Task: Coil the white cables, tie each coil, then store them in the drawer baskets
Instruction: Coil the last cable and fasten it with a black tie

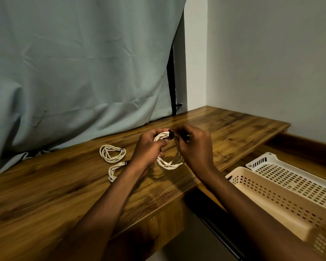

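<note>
Your table is dark, streaked wood running back into the corner of the room. Two tied coils of white cable lie flat on it, left of centre: the far coil and the near coil, just beside each other. A grey curtain's hem rests along its back edge.

Both hands up over the wooden desk, left hand and right hand pinching a white cable coil with a black tie at its 12 o'clock. Two tied coils lie at 9 o'clock. Beige basket and white basket sit at 4 o'clock.
</note>
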